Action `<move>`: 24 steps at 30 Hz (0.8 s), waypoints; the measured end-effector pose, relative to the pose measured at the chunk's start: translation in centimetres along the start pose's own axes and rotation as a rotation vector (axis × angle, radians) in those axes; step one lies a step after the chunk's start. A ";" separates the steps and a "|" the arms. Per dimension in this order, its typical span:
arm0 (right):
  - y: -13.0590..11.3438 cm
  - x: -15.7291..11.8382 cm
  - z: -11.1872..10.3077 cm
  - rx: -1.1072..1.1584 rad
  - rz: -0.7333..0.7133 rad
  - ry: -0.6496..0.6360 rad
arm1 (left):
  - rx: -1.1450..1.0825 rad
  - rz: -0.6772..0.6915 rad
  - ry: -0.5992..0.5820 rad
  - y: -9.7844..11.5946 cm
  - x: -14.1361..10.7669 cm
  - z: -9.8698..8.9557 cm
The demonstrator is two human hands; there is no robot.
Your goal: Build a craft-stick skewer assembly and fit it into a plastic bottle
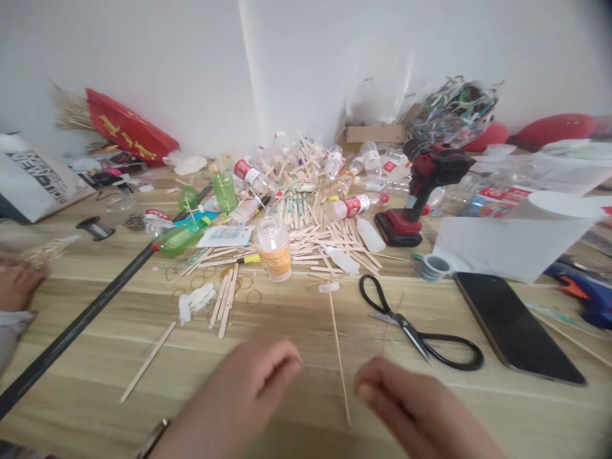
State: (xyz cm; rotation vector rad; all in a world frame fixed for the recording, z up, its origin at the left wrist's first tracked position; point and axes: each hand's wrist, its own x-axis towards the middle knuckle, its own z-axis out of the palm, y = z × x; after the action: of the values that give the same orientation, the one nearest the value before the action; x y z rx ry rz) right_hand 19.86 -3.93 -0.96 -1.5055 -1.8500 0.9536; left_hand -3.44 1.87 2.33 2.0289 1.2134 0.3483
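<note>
My left hand (pixel 253 389) is low at the centre, blurred, its fingers curled together; whether anything is in them is hidden. My right hand (pixel 401 395) is to the right of it, its fingers also pressed together, with nothing clearly visible in them. Between the two hands a thin wooden skewer (pixel 340 357) lies on the table, with a small whitish piece (pixel 329 287) at its far end. Black-handled scissors (pixel 406 325) lie beyond my right hand, blades partly open. Beyond my left hand are several craft sticks (pixel 224 299) and a crumpled white glove or tissue (pixel 196 302).
An open jar (pixel 273 250), a heap of craft sticks (pixel 318 239) and plastic bottles stand farther back. To the right are a cordless drill (pixel 406 229), a small cup (pixel 434 268), a phone (pixel 519 328) and a blue glue gun (pixel 588 293). Another person's hand (pixel 19 284) rests at the left edge.
</note>
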 end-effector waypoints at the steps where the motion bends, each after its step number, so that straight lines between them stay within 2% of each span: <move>1: 0.1 0.4 -0.5 0.119 0.066 0.067 | -0.018 -0.041 0.098 -0.9 0.7 -0.6; 3: 0.4 1.5 -1.3 0.365 0.191 0.196 | -0.096 -0.109 0.390 -2.9 2.6 -1.5; 4: 0.7 2.0 -1.6 0.461 0.207 0.228 | -0.150 -0.114 0.584 -3.7 3.7 -1.8; 5: 1.0 2.4 -1.7 0.537 0.219 0.248 | -0.198 -0.100 0.723 -4.4 4.8 -1.9; 6: 1.3 2.8 -1.6 0.587 0.221 0.249 | -0.222 -0.089 0.798 -4.9 6.0 -1.8; 7: 1.6 3.0 -1.5 0.614 0.219 0.242 | -0.240 -0.073 0.818 -5.2 7.2 -1.7; 10: 2.1 3.2 -0.6 0.631 0.228 0.221 | -0.313 -0.002 0.779 -5.1 10.2 -0.8; 13: 2.3 2.8 0.0 0.625 0.225 0.274 | -0.528 -0.003 0.759 -4.3 11.9 -0.4; 15: 2.5 2.7 0.0 0.623 0.221 0.307 | -0.626 0.000 0.747 -3.8 11.9 -0.7; 18: 3.0 2.8 -0.4 0.610 0.192 0.309 | -0.769 0.014 0.698 -2.9 10.2 -1.0; 19: 3.1 2.8 -0.5 0.589 0.164 0.316 | -0.856 0.012 0.633 -2.5 9.4 -0.9; 20: 3.1 2.9 -0.6 0.562 0.124 0.329 | -1.090 -0.016 0.473 -2.2 8.4 -0.7; 22: 2.7 3.0 -0.7 0.522 0.032 0.344 | -1.215 -0.040 0.349 -1.5 6.6 0.2; 24: 1.8 3.0 -0.5 0.523 -0.031 0.316 | -1.468 -0.059 0.187 -1.0 5.2 1.3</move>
State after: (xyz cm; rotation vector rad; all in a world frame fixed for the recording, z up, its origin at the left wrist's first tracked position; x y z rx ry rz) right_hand 20.69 -0.72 -2.20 -1.2144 -1.2709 1.0178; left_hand -0.65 6.00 0.06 0.6811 0.6755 1.0294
